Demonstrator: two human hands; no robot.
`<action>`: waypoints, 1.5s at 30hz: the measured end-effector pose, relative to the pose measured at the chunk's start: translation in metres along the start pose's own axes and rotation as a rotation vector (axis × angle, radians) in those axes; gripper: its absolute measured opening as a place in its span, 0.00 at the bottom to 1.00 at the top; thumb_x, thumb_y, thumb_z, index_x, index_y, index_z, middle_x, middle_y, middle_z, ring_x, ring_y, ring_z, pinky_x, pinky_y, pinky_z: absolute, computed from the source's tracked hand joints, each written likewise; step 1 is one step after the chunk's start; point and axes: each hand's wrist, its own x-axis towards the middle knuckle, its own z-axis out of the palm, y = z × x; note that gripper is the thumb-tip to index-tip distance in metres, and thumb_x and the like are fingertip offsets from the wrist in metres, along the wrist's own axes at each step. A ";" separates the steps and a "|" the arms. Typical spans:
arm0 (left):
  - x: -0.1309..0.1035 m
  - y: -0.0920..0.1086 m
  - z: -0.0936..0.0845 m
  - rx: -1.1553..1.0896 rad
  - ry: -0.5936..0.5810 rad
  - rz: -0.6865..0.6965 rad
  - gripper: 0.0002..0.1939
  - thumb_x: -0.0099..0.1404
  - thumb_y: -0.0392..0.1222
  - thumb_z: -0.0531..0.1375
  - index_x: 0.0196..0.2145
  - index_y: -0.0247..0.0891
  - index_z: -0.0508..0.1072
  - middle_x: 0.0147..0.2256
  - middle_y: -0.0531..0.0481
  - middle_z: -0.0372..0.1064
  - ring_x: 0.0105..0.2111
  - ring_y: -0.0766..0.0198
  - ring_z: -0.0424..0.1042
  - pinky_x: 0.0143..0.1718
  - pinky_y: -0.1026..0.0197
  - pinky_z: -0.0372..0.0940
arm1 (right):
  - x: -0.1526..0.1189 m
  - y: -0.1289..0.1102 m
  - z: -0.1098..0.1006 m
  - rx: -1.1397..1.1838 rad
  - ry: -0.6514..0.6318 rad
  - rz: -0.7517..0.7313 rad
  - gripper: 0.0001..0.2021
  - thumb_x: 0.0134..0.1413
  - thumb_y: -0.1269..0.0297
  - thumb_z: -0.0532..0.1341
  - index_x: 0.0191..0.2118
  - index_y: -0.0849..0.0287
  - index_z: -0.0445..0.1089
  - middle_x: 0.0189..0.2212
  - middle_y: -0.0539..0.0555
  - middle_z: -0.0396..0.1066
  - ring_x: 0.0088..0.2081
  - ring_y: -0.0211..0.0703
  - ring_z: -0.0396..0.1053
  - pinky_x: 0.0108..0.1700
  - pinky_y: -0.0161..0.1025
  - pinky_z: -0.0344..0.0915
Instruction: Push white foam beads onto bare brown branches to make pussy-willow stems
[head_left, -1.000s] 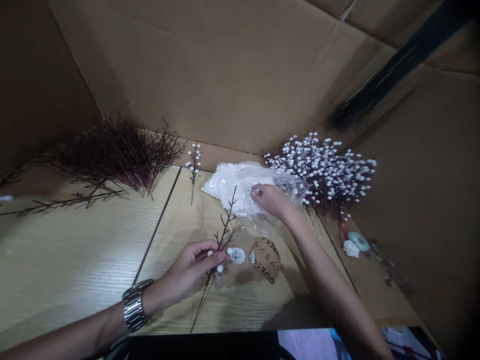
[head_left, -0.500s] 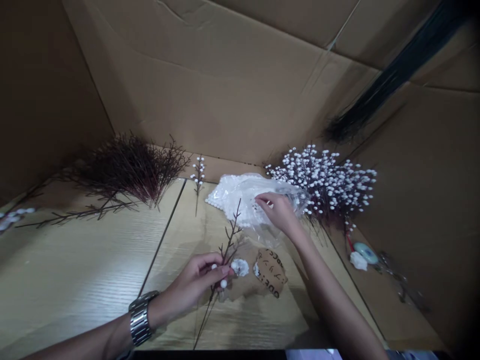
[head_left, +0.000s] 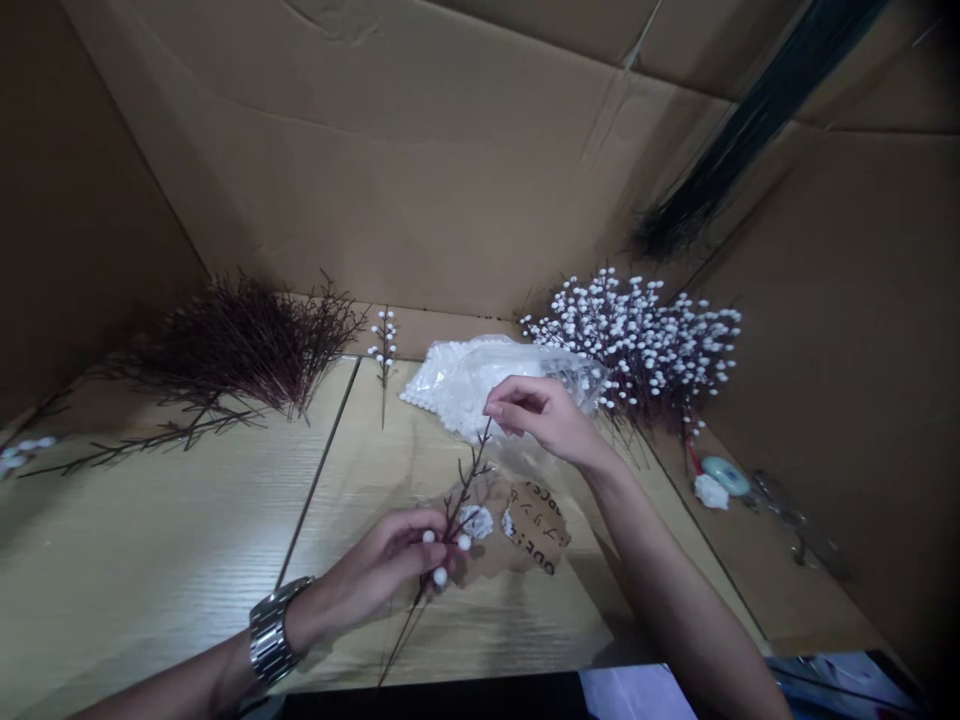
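Observation:
My left hand [head_left: 401, 555] is closed around the lower part of a brown artificial twig [head_left: 466, 482], which slants up to the right. Three white berry beads [head_left: 440, 576] show on the twig beside the fingers; its upper branches are bare. At the twig's top tip, my right hand [head_left: 536, 415] has thumb and forefinger pinched together, and whatever lies between them is hidden. Behind that hand lies a clear plastic bag of white beads [head_left: 450, 385]. Below the twig, a brown cardboard piece with black writing [head_left: 541, 530] rests on the table near a white blob [head_left: 475, 521].
Bare brown twigs [head_left: 255, 345] are heaped at the back left, and white-berried twigs [head_left: 637, 335] at the back right. One finished-looking berry twig [head_left: 384, 350] lies between them. A pale green oval object [head_left: 725, 476] sits at right. Cardboard walls [head_left: 390, 190] surround the wooden table [head_left: 187, 530].
My right hand has moved from over the bead bag leftward to the tip of the twig. My left hand keeps its hold on the twig. The view has shifted slightly.

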 end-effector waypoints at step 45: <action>0.009 -0.012 -0.006 -0.133 0.269 0.048 0.13 0.68 0.47 0.63 0.29 0.36 0.72 0.31 0.50 0.74 0.34 0.63 0.71 0.40 0.61 0.62 | -0.075 0.031 0.079 0.081 0.156 -0.052 0.13 0.56 0.72 0.68 0.43 0.45 0.79 0.36 0.49 0.81 0.38 0.43 0.79 0.41 0.41 0.75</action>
